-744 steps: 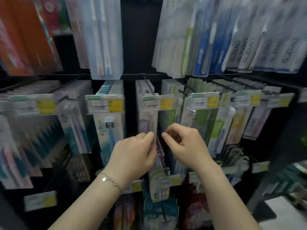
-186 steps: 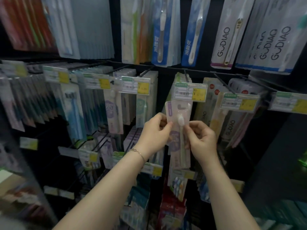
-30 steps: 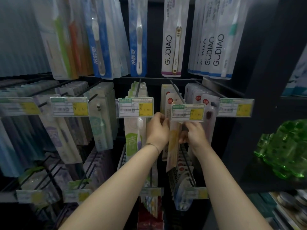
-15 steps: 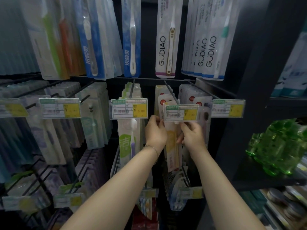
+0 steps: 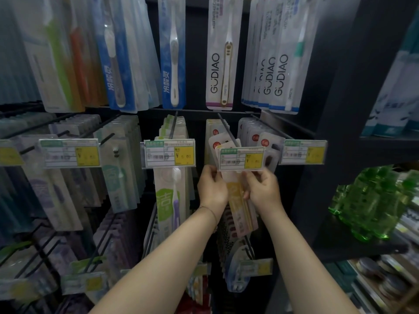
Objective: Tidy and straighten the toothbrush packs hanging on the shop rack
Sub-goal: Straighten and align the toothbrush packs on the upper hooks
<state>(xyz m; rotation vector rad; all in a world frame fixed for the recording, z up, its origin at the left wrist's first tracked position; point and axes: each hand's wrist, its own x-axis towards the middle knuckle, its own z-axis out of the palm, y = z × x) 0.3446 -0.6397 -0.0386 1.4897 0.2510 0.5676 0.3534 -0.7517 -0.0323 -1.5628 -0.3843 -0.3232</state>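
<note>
Toothbrush pack: a long, narrow yellow-and-clear pack, the front one on its hook, between the two hands in the middle row of the rack. Its long axis runs nearly top to bottom, with the lower end swung a little to the right, so it hangs tilted, not plumb. Its top is hidden behind a price tag.
Forearms: both come up from the bottom edge and draw together toward the pack; a thin bracelet circles the left wrist.
Left hand: back toward the camera, fingers curled and closed on the pack's left edge just below the tag.
Right hand: likewise curled, thumb and fingers pinching the pack's right edge at about the same height; the fingertips are partly hidden by the pack.
Same hook: more packs with red round stickers stack behind the held one along a black wire hook.
Left neighbour: a green-and-white pack holding a purple-handled brush hangs upright under its own price tag.
Right neighbour: a row of red-stickered packs, just beside the held hook.
Upper row: white GUDIAO packs and blue packs hang straight down.
Far right: green glass bottles on a dark shelf.
</note>
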